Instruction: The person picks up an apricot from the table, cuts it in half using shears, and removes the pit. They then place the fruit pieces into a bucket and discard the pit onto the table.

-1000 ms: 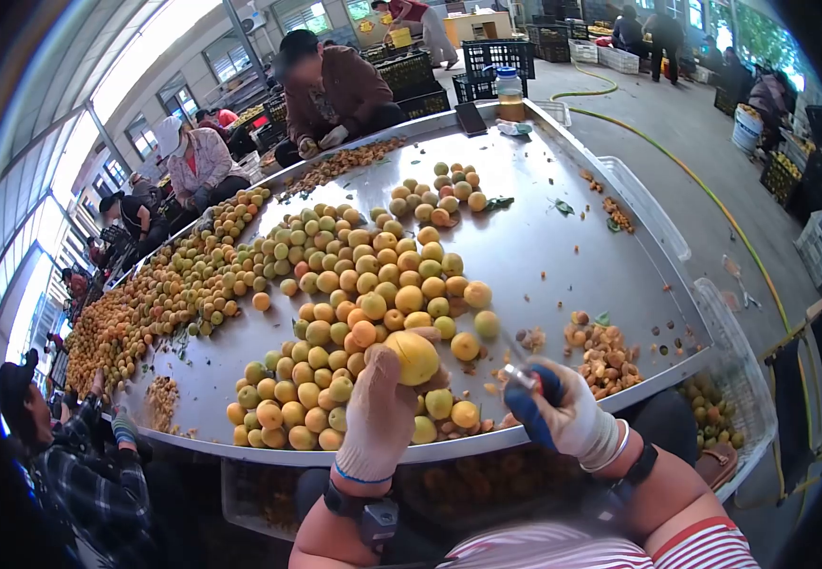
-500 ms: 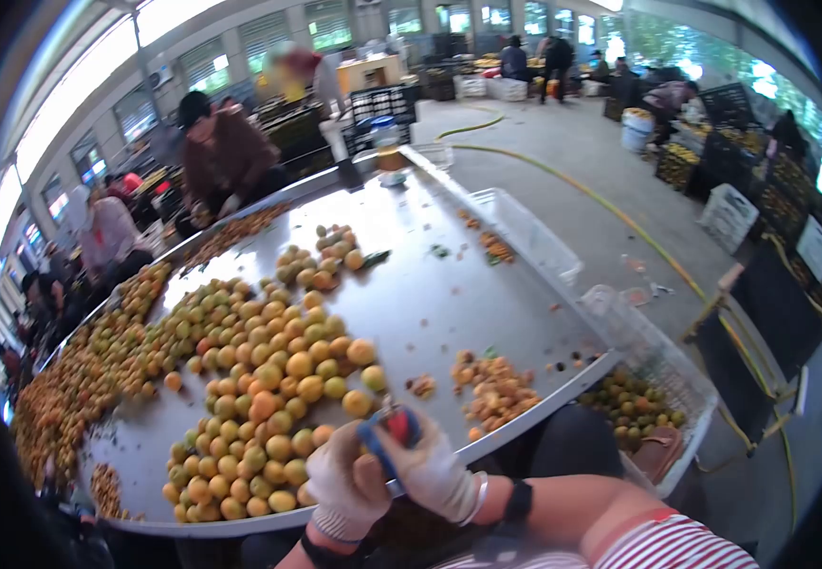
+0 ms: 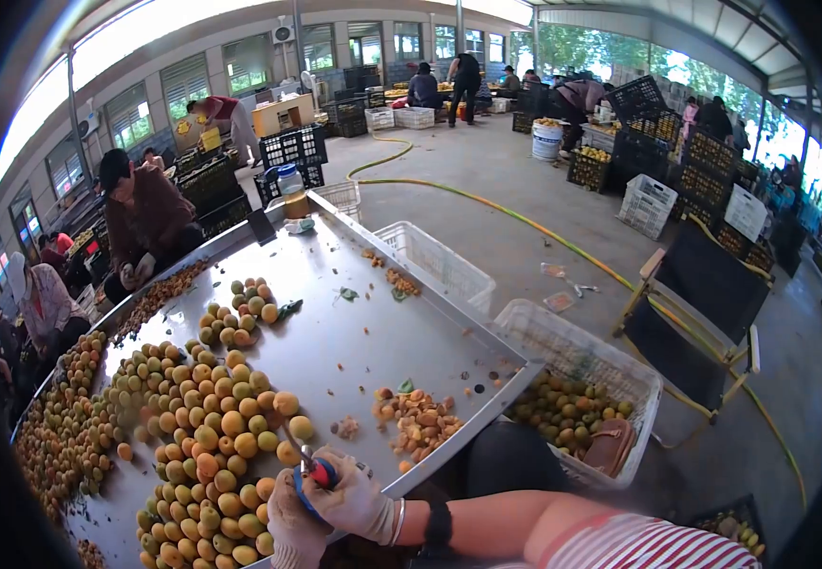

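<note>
My right hand (image 3: 352, 495), in a white knit glove, is closed around a small red-and-blue handled tool (image 3: 320, 471) with a metal end pointing up. Against it sits my left hand (image 3: 294, 527), also gloved, with fingers curled by the tool's blue part; whatever lies inside them is hidden. Both hands are over the near edge of a metal table (image 3: 335, 332). Just beyond and to the left spreads a heap of yellow-orange and green apricot-like fruit (image 3: 226, 427). A pile of brownish pits or fruit pieces (image 3: 418, 422) lies to the right.
White plastic crates (image 3: 434, 266) stand along the table's right side; one holds green fruit (image 3: 567, 408) and a brown shoe-like item (image 3: 610, 446). Farther right are a folding chair (image 3: 691, 303) and a yellow-green hose (image 3: 525, 220). A co-worker (image 3: 145, 213) sits at the far left side.
The view has swung to the right, so the table and hands appear farther left and lower. The tool stays in my right hand, with both hands still together.
</note>
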The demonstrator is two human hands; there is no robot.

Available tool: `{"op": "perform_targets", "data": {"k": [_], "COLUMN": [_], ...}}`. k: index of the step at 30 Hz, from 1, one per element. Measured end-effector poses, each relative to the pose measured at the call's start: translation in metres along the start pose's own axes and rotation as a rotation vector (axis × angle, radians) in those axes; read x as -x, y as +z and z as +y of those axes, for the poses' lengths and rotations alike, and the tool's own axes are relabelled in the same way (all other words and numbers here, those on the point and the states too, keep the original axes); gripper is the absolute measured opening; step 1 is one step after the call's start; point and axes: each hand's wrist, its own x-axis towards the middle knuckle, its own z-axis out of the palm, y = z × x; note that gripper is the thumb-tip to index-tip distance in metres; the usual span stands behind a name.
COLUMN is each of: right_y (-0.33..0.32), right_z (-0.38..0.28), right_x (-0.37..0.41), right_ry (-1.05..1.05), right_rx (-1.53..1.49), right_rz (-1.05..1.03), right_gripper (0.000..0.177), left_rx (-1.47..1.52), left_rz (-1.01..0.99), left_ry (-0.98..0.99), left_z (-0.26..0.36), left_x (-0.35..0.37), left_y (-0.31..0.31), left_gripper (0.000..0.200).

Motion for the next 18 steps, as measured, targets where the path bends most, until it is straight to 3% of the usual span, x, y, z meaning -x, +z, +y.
{"op": "perform_targets", "data": {"k": [1, 2, 4, 5, 7, 8, 10, 12, 14, 15, 16, 18], "right_y": [0.002, 0.003, 0.001, 0.002, -0.001, -0.003, -0.003, -0.006, -0.008, -0.016, -0.02, -0.025], "right_z": [0.0, -0.005, -0.003, -0.002, -0.01, -0.01, -0.01, -0.011, -0.014, -0.031, -0.036, -0.025], "right_x": [0.001, 0.0, 0.0, 0.0, 0.0, 0.001, -0.001, -0.002, 0.0, -0.009, -0.008, 0.006], "right_ry": [0.018, -0.016, 0.052, 0.033, 0.049, 0.052, 0.041, 0.035, -0.12, -0.531, -0.672, -0.608], "right_rx": [-0.009, -0.004, 0.029, 0.044, 0.098, 0.1, 0.147, 0.174, 0.123, -0.025, -0.07, 0.05], "right_rz": [0.013, 0.035, -0.026, -0.002, -0.02, -0.009, -0.056, -0.08, -0.073, -0.095, -0.145, -0.257], "right_gripper": [0.013, 0.013, 0.014, 0.014, 0.014, 0.014, 0.014, 0.015, 0.015, 0.008, 0.004, 0.022], "left_rx": [0.559, 0.281, 1.321, 1.322, 1.516, 1.51, 1.279, 1.352, 1.33, 1.316, 1.296, 1.255], "left_rz": [-0.037, -0.081, -0.289, -0.333, -0.622, -0.633, -0.017, -0.021, -0.17, -0.241, -0.308, -0.376], "left_ry": [-0.094, -0.098, -0.515, -0.522, -0.467, -0.472, -0.663, -0.656, -0.518, -0.448, -0.376, -0.263], "left_z": [-0.016, -0.027, -0.013, -0.027, -0.035, -0.039, 0.038, 0.043, 0.032, 0.024, 0.016, -0.011], "left_x": [-0.002, -0.003, -0.003, -0.012, -0.023, -0.02, 0.002, 0.003, -0.013, -0.023, -0.034, -0.034], "left_y": [0.006, 0.003, -0.006, -0.003, -0.007, 0.0, 0.003, 0.004, 0.012, 0.017, 0.02, 0.012], "left_gripper": [0.03, 0.042, 0.044, 0.044, 0.049, 0.049, 0.053, 0.048, 0.04, 0.036, 0.032, 0.025]}}
